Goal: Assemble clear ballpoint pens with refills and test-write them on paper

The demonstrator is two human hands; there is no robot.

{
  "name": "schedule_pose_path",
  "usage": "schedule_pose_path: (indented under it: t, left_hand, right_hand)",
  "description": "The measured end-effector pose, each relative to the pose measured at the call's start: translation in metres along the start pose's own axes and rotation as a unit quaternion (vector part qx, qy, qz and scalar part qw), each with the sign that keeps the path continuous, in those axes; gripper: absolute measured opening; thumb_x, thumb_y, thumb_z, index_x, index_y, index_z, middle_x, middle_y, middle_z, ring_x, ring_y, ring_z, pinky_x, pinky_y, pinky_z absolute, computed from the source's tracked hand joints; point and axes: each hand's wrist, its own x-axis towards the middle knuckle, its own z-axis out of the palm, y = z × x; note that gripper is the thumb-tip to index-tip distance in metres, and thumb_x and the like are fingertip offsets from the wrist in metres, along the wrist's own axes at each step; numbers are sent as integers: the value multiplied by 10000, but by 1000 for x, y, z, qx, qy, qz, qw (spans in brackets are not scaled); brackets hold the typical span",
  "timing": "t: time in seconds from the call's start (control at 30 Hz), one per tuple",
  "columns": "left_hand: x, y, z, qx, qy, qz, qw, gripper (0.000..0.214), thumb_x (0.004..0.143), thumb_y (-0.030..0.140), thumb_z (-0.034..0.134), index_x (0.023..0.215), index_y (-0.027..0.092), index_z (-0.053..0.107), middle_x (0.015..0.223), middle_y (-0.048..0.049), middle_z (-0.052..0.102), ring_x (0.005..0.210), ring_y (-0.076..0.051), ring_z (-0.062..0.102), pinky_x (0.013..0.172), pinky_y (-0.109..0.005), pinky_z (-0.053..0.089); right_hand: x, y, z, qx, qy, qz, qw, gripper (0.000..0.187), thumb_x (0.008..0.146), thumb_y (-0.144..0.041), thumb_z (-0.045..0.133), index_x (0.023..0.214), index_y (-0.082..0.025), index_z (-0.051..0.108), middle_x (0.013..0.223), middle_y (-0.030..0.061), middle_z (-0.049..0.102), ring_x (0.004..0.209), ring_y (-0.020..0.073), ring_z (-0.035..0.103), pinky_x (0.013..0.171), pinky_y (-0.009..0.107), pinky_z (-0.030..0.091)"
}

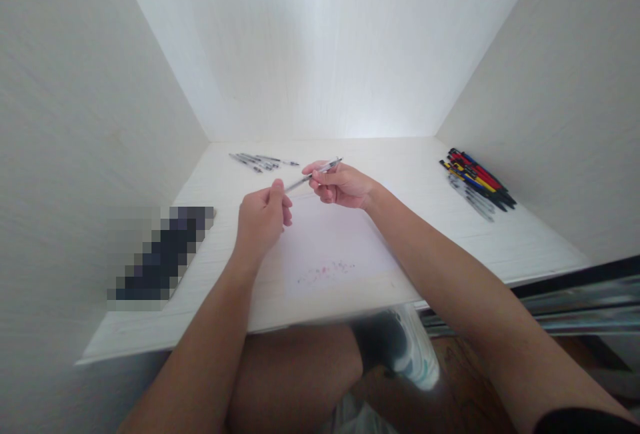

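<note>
A slim clear-barrelled pen point(299, 184) slants between my hands above the table, its right end higher than its left. My right hand point(347, 186) pinches the barrel between thumb and fingers. My left hand point(263, 214) is closed around the pen's lower left end, which its thumb and fingers hide. Beneath my hands lies a white sheet of paper point(340, 234) with small pink and dark marks near its front edge. Just behind my left hand, several similar clear pens point(253, 162) lie loosely side by side.
At the right wall lies a pile of red, yellow, blue and black pens point(480, 177), with clear pens point(470, 197) beside it. A pixelated dark object point(165, 257) rests at the left. White panels enclose the table on three sides; its front edge is above my leg point(295, 361).
</note>
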Motion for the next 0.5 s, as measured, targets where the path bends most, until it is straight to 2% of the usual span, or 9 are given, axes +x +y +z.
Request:
schedule_pose_path:
  t: [0.1,0.17,0.2,0.3,0.37,0.5]
  left_hand:
    - [0,2,0,-27,-2,-18,999,544,1009,553,459,637,185,610,488,-21,598,400,-126,524,421,-227,396]
    - [1,2,0,-39,0,-18,999,542,1004,552,470,628,186,607,482,-24,594,394,-126,519,415,-225,395]
    - [1,1,0,-43,2,-16,999,544,1001,557,474,625,187,606,481,-25,592,393,-126,518,414,-226,397]
    - [2,0,2,-43,6,-8,999,553,994,579,484,621,191,608,481,-31,592,390,-130,511,410,-234,400]
    - [1,0,2,-41,7,3,999,551,987,593,493,631,191,617,489,-32,596,389,-130,506,408,-239,398]
    - [1,-2,2,-30,9,31,999,499,966,580,537,701,181,676,528,-20,614,410,-128,524,417,-242,389]
  right_hand:
    - [-2,-2,1,5,-7,8,1000,280,837,-355,859,999,-188,702,736,-30,686,525,68,524,457,171,381]
    - [-3,-5,2,10,-5,27,1000,325,900,-502,776,993,-197,715,741,-13,691,577,94,589,475,182,402]
    - [-4,-7,4,13,-1,37,999,404,918,-599,717,980,-199,722,735,-5,689,589,105,607,475,189,403]
    - [-5,-13,7,21,27,59,998,684,875,-846,549,932,-193,740,703,19,682,559,126,596,448,212,381]
    - [-4,-15,7,28,43,63,997,801,822,-933,484,921,-183,746,686,34,680,537,134,573,426,223,360]
    - [-1,-15,3,47,56,55,996,826,809,-948,466,923,-181,748,664,27,660,518,129,541,410,227,336]
